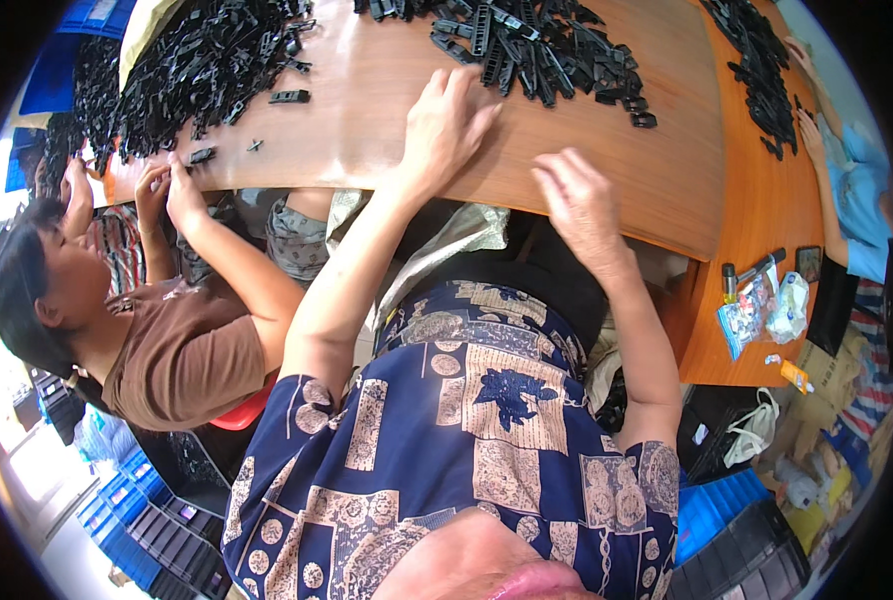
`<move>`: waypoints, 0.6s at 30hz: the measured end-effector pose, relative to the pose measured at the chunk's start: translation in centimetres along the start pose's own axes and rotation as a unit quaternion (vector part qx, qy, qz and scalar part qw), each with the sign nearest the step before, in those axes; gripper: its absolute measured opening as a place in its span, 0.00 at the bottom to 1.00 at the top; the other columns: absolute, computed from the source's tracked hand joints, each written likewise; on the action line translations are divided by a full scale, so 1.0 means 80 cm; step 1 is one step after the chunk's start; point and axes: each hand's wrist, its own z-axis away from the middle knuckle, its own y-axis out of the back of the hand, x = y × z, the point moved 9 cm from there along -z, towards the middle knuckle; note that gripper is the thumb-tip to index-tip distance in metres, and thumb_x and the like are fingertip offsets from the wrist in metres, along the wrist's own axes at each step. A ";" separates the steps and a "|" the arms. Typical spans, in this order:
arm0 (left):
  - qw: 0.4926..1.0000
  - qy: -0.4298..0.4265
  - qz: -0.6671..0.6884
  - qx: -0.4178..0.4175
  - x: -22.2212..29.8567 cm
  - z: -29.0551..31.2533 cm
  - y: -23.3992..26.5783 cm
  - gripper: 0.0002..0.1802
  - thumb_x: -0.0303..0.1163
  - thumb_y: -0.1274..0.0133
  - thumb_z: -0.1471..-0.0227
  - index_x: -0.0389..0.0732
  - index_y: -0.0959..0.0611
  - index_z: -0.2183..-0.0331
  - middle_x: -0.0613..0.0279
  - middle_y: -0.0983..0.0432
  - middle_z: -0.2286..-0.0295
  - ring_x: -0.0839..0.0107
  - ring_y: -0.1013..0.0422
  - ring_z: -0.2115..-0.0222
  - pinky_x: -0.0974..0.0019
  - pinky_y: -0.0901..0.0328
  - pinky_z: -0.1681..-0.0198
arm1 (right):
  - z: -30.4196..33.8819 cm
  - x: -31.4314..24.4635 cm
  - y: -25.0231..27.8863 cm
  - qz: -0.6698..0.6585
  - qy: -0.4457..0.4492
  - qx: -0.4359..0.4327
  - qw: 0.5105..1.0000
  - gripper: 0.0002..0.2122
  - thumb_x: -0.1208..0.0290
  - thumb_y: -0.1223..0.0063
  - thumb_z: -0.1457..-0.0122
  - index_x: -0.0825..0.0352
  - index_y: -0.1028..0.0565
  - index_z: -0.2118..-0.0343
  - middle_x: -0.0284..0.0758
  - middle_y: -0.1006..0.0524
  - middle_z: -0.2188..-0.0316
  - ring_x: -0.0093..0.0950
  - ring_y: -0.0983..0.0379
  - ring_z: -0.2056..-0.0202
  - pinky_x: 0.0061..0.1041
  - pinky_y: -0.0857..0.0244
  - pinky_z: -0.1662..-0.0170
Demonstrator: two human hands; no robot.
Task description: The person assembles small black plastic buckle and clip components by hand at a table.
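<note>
A wooden table (607,170) carries a heap of black plastic parts (537,45) — just beyond both hands. The left hand (447,125) lies flat, fingers spread; the right hand (582,200) hovers released — neither grasping anything.

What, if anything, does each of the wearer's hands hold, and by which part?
Nothing. The left hand lies flat on the table just short of the black parts; the right hand hovers open at the table's edge.
</note>
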 end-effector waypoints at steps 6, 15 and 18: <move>0.998 0.046 -0.042 -0.012 -0.012 -0.049 -0.055 0.33 0.40 0.34 0.52 0.39 0.27 0.47 0.50 0.25 0.58 0.54 0.26 0.57 0.52 0.31 0.53 | 0.021 0.082 0.074 0.060 -0.064 0.068 0.994 0.04 0.72 0.42 0.39 0.65 0.22 0.64 0.38 0.21 0.67 0.42 0.22 0.66 0.36 0.29 0.64; 0.994 0.091 -0.049 0.026 0.011 -0.044 -0.067 0.35 0.41 0.34 0.55 0.40 0.28 0.47 0.48 0.32 0.53 0.48 0.32 0.51 0.47 0.34 0.52 | 0.019 0.120 0.092 0.067 -0.110 0.078 0.989 0.05 0.71 0.43 0.38 0.65 0.22 0.63 0.38 0.21 0.66 0.42 0.23 0.65 0.36 0.29 0.63; 0.990 0.088 -0.092 0.064 0.012 -0.048 -0.076 0.36 0.43 0.36 0.54 0.40 0.29 0.46 0.48 0.33 0.51 0.47 0.31 0.52 0.45 0.34 0.50 | 0.019 0.127 0.088 0.061 -0.109 0.084 0.989 0.05 0.70 0.43 0.38 0.65 0.22 0.63 0.38 0.21 0.66 0.42 0.23 0.65 0.36 0.30 0.63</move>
